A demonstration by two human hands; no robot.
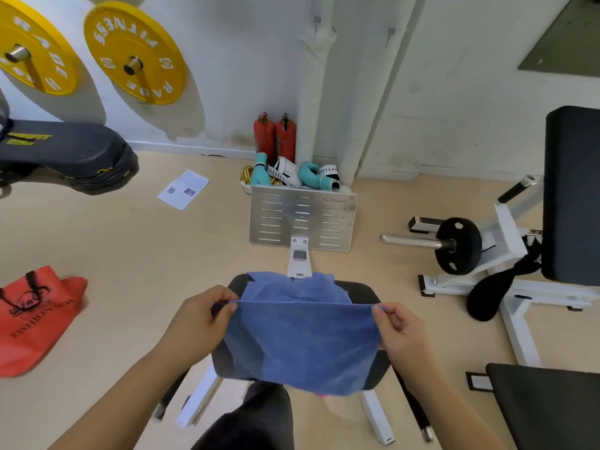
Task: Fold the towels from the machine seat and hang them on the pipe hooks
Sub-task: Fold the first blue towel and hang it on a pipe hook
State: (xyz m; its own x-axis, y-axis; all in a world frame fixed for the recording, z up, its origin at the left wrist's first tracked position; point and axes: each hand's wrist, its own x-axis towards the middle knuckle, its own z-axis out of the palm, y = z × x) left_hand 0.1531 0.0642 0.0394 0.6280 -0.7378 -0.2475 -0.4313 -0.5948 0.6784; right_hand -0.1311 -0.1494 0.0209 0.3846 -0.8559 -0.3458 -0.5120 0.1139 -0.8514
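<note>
Gym floor and a white wall fill the view, with a wrapped pipe [316, 92] rising in the corner. Below it, the black machine seat [365, 292] carries a crumpled towel [292, 285]. A stretched towel [302, 345], also blue, hangs just above the seat. The left hand [201, 316] and right hand [399, 329] each pinch one of its top corners. Folding looks barely begun, and the pipe hooks [317, 20] are bare, so nothing is hung yet.

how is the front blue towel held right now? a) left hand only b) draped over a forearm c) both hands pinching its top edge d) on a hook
c: the left hand and the right hand each pinch one end of the top edge of the blue towel, holding it taut above the seat.
</note>
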